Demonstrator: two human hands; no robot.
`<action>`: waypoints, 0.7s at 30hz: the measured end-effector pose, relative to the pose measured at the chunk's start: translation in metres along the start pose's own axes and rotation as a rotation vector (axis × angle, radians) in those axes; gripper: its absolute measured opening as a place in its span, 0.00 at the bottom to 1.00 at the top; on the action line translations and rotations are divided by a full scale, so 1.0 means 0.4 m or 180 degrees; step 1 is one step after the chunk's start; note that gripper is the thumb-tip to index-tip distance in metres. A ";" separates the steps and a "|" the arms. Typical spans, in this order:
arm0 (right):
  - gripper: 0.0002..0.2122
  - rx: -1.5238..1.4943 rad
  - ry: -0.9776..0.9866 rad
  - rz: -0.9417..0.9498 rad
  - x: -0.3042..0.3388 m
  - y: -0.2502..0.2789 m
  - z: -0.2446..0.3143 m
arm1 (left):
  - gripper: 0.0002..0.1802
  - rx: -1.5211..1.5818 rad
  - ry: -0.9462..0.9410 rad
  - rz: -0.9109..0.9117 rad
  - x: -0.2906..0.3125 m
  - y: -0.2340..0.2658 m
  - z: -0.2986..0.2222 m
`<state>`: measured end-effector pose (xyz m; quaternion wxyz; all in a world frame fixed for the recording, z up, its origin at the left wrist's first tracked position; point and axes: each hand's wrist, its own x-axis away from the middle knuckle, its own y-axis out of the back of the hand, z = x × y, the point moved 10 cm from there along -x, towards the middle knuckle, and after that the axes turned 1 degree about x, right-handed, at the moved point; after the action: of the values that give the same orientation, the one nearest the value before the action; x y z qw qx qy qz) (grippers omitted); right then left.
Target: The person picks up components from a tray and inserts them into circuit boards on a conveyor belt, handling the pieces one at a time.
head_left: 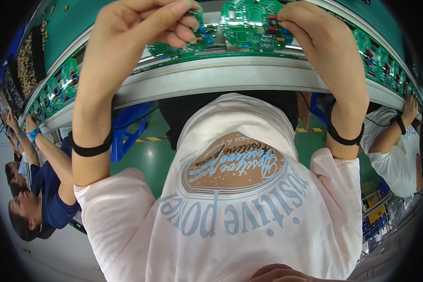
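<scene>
- Head view: a long desk [230, 77] with a pale metal front edge runs across the top, carrying the green circuit boards I'm working at.
- A left-hand row of circuit boards [56, 91] and a right-hand row of circuit boards [385, 66] lie along it, studded with parts.
- My left hand [131, 28] is over the desk, thumb and index fingertips close together, the other fingers curled; I can't tell whether they pinch anything.
- My right hand [317, 26] has its fingers bunched at the near board's right edge; whether they grip a part or just touch, I can't tell.
- The middle circuit board [244, 28] sits between my hands, on the desk's track.
- A second circuit board [207, 40] lies just left of it, partly hidden below my left fingers.
- A red component [272, 17] stands on the middle board, right beside my right fingertips. I'd judge the step in hand to be close fingertip work on this side of the board.
- Next, I think, calls for a light, steady touch at that red part, without knocking the small blue components [284, 32] just below.
</scene>
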<state>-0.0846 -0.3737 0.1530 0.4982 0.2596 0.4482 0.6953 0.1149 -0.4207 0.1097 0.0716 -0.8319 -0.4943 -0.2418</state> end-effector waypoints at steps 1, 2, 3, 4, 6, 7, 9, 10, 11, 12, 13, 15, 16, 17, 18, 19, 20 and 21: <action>0.04 0.0071 -0.0064 0.0032 0.005 -0.001 -0.005 | 0.08 0.0166 0.0039 0.0141 -0.007 -0.011 0.011; 0.04 0.0142 -0.0132 0.0064 0.009 -0.002 -0.011 | 0.09 0.0245 0.0055 0.0224 -0.016 -0.013 0.026; 0.04 0.0181 -0.0176 0.0073 0.006 -0.019 -0.024 | 0.09 0.0315 0.0071 0.0303 -0.025 -0.014 0.040; 0.03 0.0195 -0.0199 0.0081 0.003 -0.032 -0.034 | 0.09 0.0205 -0.0155 0.0398 -0.029 -0.005 0.042; 0.04 -0.1865 0.1169 -0.1528 0.016 -0.034 -0.046 | 0.11 -0.0009 -0.0592 0.0572 -0.027 0.010 0.045; 0.04 -0.2417 0.1474 -0.1936 0.037 -0.005 -0.055 | 0.11 -0.0017 -0.0585 0.0566 -0.028 0.016 0.046; 0.05 -0.1826 0.1229 -0.1577 0.040 0.012 -0.045 | 0.11 -0.0236 -0.0743 0.0584 -0.026 0.020 0.037; 0.07 -0.0774 0.0623 -0.0812 0.028 -0.004 -0.046 | 0.11 -0.0347 -0.0816 0.0583 -0.023 0.023 0.033; 0.08 0.0314 -0.0014 -0.0049 0.032 -0.034 -0.076 | 0.11 -0.0344 -0.0834 0.0610 -0.048 0.013 0.042; 0.08 0.0336 -0.0034 -0.0055 0.039 -0.025 -0.067 | 0.10 0.0471 -0.1606 0.1115 -0.064 -0.030 0.004; 0.09 0.0106 -0.0132 -0.0114 0.035 -0.038 -0.070 | 0.10 0.1241 -0.2319 0.1489 -0.049 -0.039 -0.017; 0.10 -0.0174 -0.0530 -0.0224 0.047 -0.032 -0.094 | 0.09 0.2104 -0.3058 0.1986 -0.005 -0.050 -0.078; 0.10 -0.0155 -0.0580 -0.0223 0.051 -0.027 -0.089 | 0.08 0.1179 -0.2168 0.1308 -0.030 -0.084 -0.092; 0.08 -0.0021 -0.0499 -0.0441 0.042 0.001 -0.059 | 0.07 0.0252 -0.1267 0.0598 -0.028 -0.076 -0.092; 0.08 -0.0011 -0.0373 -0.0590 0.038 0.019 -0.035 | 0.07 -0.0221 -0.0833 0.0186 -0.028 -0.050 -0.075; 0.08 -0.0078 -0.0262 -0.0670 0.033 0.027 -0.016 | 0.06 -0.0659 -0.0344 -0.0137 -0.023 -0.025 -0.057; 0.08 -0.0164 -0.0130 -0.0727 0.029 0.028 0.003 | 0.06 -0.1171 -0.0725 -0.0078 -0.025 -0.032 -0.084; 0.08 -0.0261 -0.0016 -0.0727 0.027 0.022 0.017 | 0.05 -0.1682 -0.1106 -0.0016 -0.027 -0.044 -0.107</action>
<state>-0.0870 -0.3622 0.1630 0.5855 0.1881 0.4448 0.6511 0.0814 -0.4358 0.1397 -0.2332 -0.8493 -0.4213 -0.2163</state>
